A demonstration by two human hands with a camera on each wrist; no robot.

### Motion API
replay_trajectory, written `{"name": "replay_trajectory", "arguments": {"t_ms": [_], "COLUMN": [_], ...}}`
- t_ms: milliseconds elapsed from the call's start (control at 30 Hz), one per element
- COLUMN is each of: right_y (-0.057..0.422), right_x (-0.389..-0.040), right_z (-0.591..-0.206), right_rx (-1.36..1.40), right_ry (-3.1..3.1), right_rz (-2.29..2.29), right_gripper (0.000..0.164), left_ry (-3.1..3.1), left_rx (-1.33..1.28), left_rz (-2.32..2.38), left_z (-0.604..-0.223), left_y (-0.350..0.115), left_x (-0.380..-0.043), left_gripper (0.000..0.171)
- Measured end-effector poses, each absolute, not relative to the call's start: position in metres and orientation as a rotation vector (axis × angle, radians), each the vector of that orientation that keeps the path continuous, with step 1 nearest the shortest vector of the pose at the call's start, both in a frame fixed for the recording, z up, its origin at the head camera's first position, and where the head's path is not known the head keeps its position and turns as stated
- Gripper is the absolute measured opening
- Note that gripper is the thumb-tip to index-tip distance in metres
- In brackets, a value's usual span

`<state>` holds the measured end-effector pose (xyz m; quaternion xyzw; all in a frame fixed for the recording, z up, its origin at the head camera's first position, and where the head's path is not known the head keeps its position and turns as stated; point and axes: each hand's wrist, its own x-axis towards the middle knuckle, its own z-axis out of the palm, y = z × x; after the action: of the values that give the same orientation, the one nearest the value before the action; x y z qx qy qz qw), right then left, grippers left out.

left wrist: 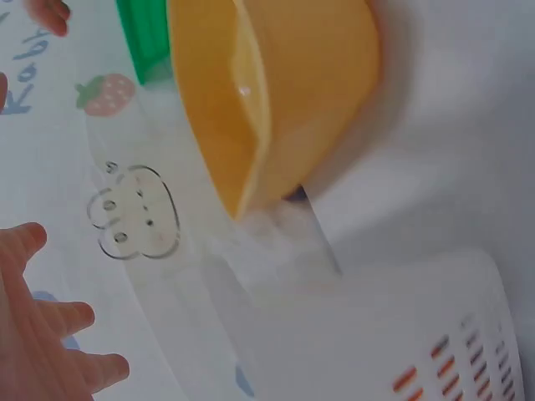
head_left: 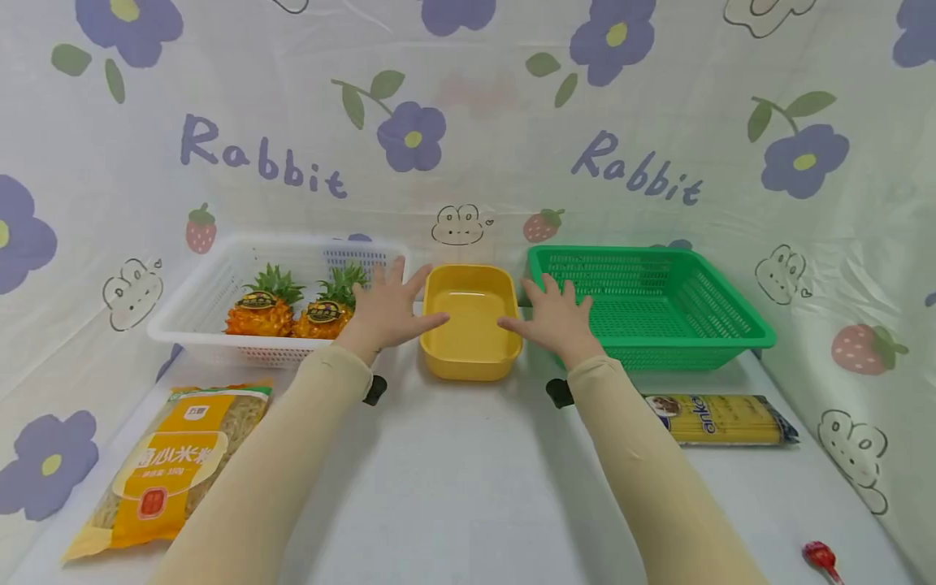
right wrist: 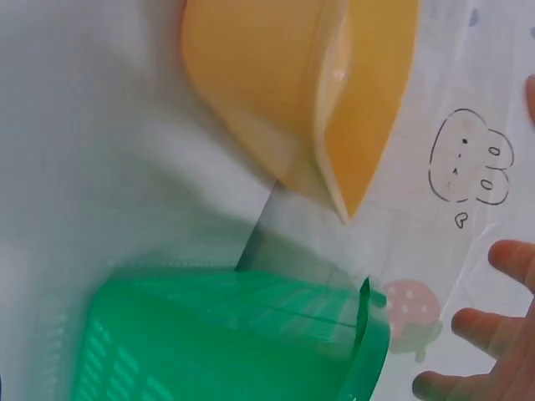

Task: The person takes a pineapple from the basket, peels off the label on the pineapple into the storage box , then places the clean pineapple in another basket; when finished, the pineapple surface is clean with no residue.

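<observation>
Between my two hands stands a yellow plastic tub point(head_left: 471, 367), with nothing inside it. My left hand point(head_left: 387, 311) is spread over the tub's left side, its thumb overlapping the rim in the head view. On the other side my right hand point(head_left: 557, 318) has its fingers fanned out, thumb near the tub's right rim. In the left wrist view the tub point(left wrist: 322, 75) shows beside the fingers point(left wrist: 67, 317) with a gap between. The right wrist view likewise has the tub point(right wrist: 259, 92) apart from the fingers point(right wrist: 485, 330).
A white basket point(head_left: 175, 333) holding two pineapples point(head_left: 259, 313) stands at left, a green basket point(head_left: 658, 357) at right. Bagged noodles point(head_left: 168, 471) lie front left. A yellow pasta packet point(head_left: 720, 420) lies before the green basket; a red lollipop point(head_left: 821, 556) sits front right.
</observation>
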<state>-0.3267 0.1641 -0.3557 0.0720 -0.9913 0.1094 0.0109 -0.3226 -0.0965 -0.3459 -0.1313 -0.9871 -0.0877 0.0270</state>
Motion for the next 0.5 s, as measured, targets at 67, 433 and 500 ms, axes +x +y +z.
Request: {"name": "replay_trajectory", "arguments": {"t_ms": [67, 433, 500], "right_y": [0.164, 0.166, 0.167], "right_x": [-0.326, -0.310, -0.305], "right_z": [-0.358, -0.353, -0.352], "right_rx": [0.215, 0.199, 0.190], "right_ry": [-3.085, -2.961, -2.913], "right_rz": [0.381, 0.621, 0.716], "right_gripper": [0.086, 0.063, 0.060], "left_ry": [-3.018, -2.842, -2.783], "left_rx": [-0.438, -0.596, -0.624], "left_rz": [-0.315, -0.598, -0.675], "left_z": [-0.344, -0.344, -0.347], "left_y": [-0.092, -0.078, -0.076], "left_x": [-0.318, -0.296, -0.292], "left_gripper": [0.087, 0.080, 0.079]}}
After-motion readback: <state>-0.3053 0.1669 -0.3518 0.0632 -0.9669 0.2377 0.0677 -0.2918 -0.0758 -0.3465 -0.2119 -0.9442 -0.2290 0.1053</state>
